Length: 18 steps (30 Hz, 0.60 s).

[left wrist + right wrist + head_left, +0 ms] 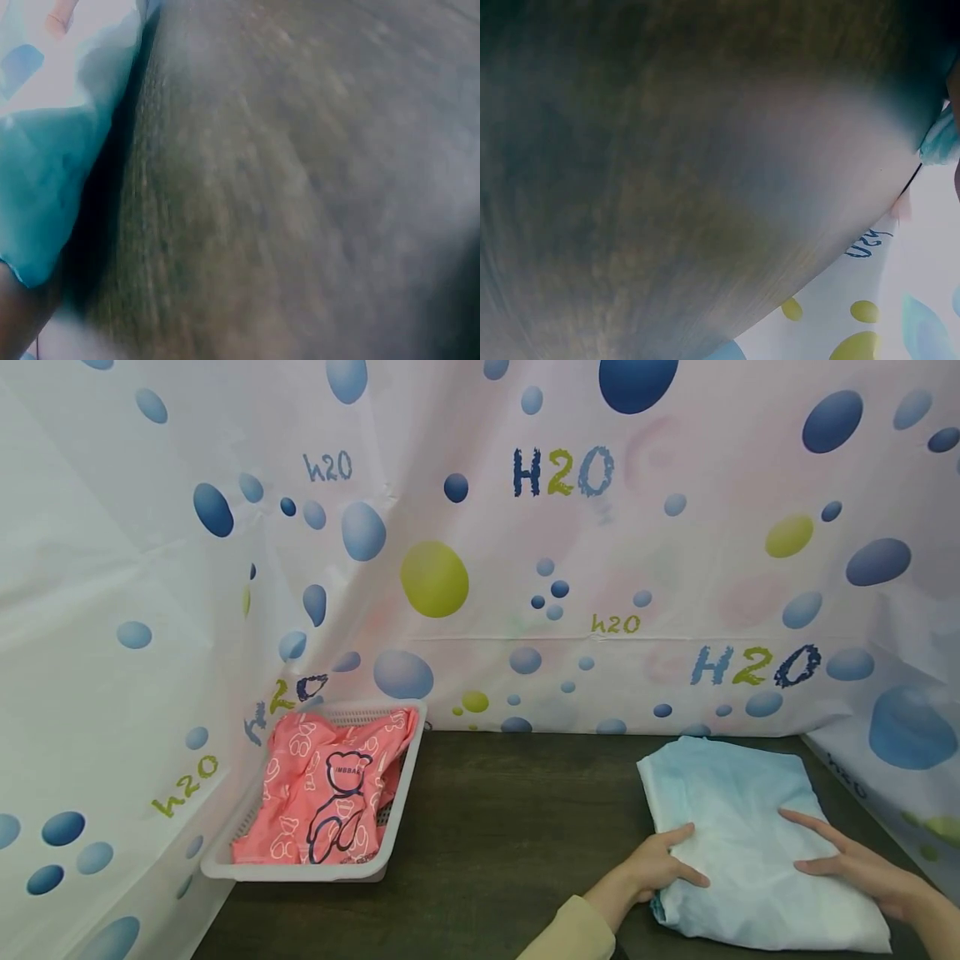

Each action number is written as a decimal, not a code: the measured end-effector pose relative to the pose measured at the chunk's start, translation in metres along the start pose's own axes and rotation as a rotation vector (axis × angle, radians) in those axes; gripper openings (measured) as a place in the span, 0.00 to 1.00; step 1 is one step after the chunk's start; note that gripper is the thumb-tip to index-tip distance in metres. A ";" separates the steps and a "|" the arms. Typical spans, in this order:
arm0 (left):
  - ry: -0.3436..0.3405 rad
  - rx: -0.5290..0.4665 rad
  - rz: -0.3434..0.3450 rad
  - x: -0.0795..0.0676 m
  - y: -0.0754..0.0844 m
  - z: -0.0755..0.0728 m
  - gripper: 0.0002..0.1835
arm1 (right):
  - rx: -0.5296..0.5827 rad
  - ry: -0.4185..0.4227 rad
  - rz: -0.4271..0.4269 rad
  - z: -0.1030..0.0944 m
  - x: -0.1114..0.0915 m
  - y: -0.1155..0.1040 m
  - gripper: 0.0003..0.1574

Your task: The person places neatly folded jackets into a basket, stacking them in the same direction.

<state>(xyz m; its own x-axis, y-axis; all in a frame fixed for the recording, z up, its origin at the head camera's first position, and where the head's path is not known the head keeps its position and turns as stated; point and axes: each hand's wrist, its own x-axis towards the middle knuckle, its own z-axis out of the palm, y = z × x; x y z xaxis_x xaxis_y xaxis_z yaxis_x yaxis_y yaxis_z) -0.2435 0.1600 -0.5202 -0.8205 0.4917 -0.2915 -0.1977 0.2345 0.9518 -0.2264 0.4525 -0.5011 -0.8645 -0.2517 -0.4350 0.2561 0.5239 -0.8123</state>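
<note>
A folded pale blue and white cloth (757, 852) lies on the right side of the table, its kind not clear. My left hand (652, 868) is at its left edge, thumb and index finger spread apart on top; the other fingers are mostly hidden. On the right side, my right hand (862, 868) touches the cloth with thumb and index finger extended. The left wrist view shows the cloth's teal side (45, 165) and a fingertip on it. Only a small piece of teal cloth (941, 139) appears in the right wrist view.
A white plastic basket (405, 802) stands at the left, holding a pink garment (322, 793) with a bear print. Beneath everything is a dark wood-look table (517, 827). A white sheet with blue and green dots (487, 543) hangs behind and along both sides.
</note>
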 end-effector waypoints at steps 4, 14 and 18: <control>-0.004 -0.024 0.006 0.000 0.001 0.001 0.37 | -0.017 0.016 -0.019 0.000 -0.001 0.000 0.53; 0.005 -0.054 0.036 -0.001 0.007 0.003 0.38 | -0.020 0.049 -0.063 0.002 -0.005 -0.002 0.53; -0.006 -0.069 0.040 -0.004 0.013 0.004 0.38 | -0.038 0.064 -0.062 0.003 -0.007 -0.004 0.53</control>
<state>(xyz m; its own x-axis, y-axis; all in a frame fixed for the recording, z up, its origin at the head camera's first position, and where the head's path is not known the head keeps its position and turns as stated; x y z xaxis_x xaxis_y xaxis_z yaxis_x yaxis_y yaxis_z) -0.2403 0.1643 -0.5071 -0.8254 0.5045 -0.2534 -0.2016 0.1559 0.9670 -0.2199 0.4501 -0.4963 -0.9045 -0.2323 -0.3577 0.1861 0.5397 -0.8210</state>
